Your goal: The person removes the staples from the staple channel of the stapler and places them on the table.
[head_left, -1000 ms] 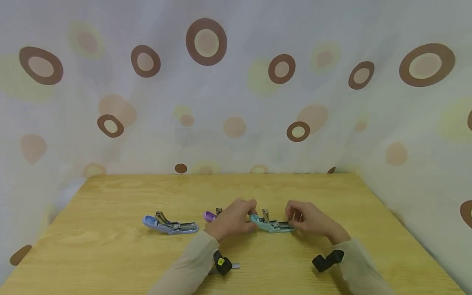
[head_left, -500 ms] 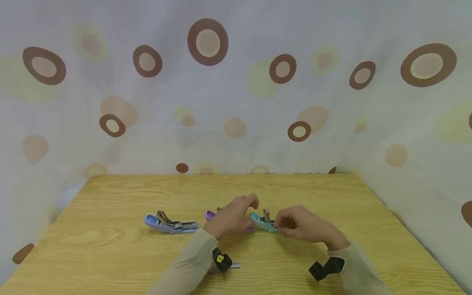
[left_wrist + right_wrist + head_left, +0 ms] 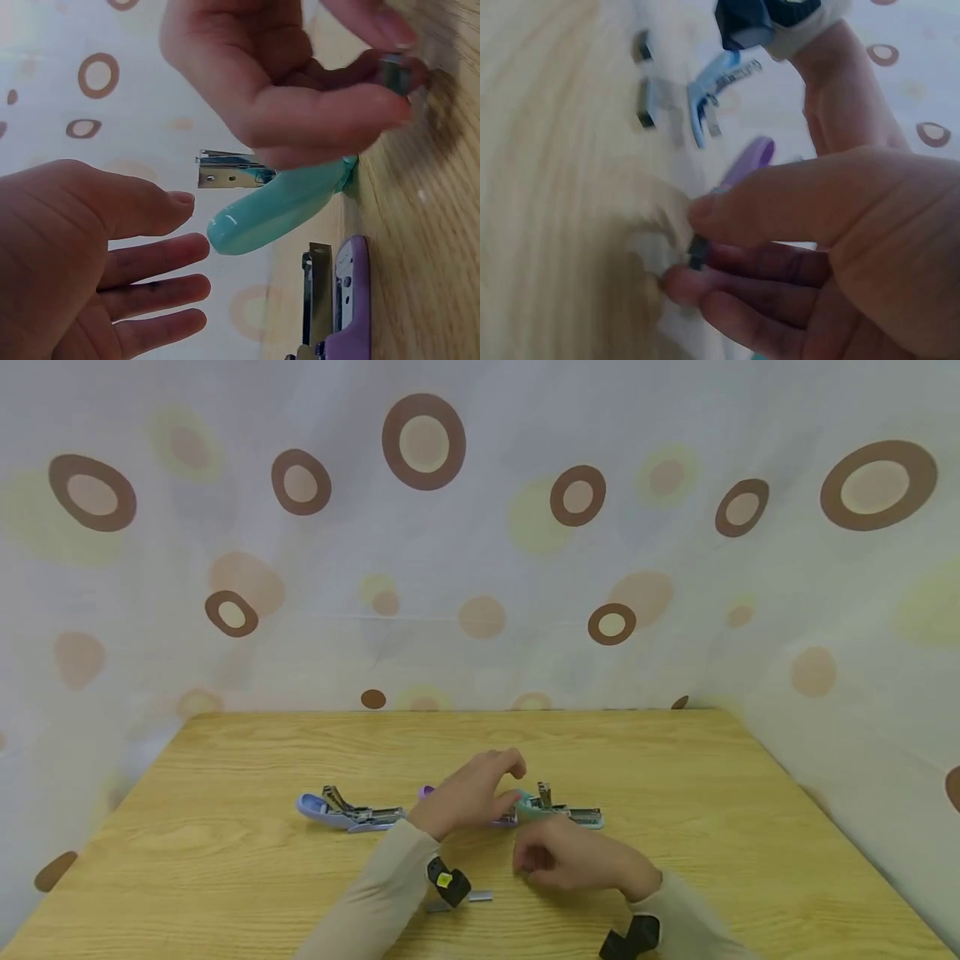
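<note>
My right hand (image 3: 581, 856) pinches a short strip of staples (image 3: 697, 251) between thumb and fingers, low over the table. In the left wrist view that strip shows as a small dark metal piece. My left hand (image 3: 468, 793) is relaxed, thumb and fingers apart, beside the teal stapler (image 3: 262, 214); nothing is in its grasp. The teal stapler lies opened on the table, its metal top arm raised and its tray (image 3: 585, 816) bare to view. Partly behind the left hand lies an opened purple stapler (image 3: 358, 300).
A light blue stapler (image 3: 318, 810), also opened, lies to the left on the wooden table (image 3: 225, 877). Two staple strips lie near the front, one (image 3: 481, 896) beside the left wrist camera (image 3: 450, 883). A patterned cloth (image 3: 480, 568) hangs behind the table.
My right hand has moved from the teal stapler's tray end leftward and toward the front of the table. My left hand has let go of the teal stapler's handle end, its fingers now spread.
</note>
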`<state>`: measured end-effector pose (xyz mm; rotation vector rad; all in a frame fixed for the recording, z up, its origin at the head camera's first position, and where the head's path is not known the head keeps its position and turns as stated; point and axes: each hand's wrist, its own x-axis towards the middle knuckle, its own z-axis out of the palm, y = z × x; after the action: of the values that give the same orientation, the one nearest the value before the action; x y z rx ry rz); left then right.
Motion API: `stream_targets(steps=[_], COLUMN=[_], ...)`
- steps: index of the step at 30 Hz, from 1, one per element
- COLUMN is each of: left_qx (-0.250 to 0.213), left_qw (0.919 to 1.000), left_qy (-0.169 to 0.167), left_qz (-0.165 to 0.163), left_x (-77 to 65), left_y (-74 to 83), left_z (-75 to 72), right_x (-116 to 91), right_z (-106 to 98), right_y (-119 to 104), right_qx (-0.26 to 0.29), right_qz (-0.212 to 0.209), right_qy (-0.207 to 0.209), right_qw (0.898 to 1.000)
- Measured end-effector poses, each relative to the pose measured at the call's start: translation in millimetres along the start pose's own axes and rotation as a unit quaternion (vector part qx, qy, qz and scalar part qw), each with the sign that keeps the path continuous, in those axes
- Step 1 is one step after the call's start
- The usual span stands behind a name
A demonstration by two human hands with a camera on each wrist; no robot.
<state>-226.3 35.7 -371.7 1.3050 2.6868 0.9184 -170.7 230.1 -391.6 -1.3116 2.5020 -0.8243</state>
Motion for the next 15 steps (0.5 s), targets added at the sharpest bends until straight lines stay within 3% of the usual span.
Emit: stream_targets(steps=[3, 10, 15], left_qx=[0.002, -0.006, 0.001], left_qw=[0.9999, 0.9996, 0.9994], left_qy=[0.01, 0.02, 0.029], left_qz=[0.007, 0.02, 0.019], left_x=[-2.5, -5.8, -10.4], left_y=[0.1, 8.0, 7.6], left_z=[-1.7, -6.3, -8.8], right_x=[5, 7, 8], right_z=[9, 15, 16], right_y=[-4, -10, -10], right_qx=[-0.009, -0.04, -0.039], right_qz=[0.003, 0.058, 0.052], right_qy=[0.0, -0.012, -0.019], right_qw=[1.0, 0.997, 0.998])
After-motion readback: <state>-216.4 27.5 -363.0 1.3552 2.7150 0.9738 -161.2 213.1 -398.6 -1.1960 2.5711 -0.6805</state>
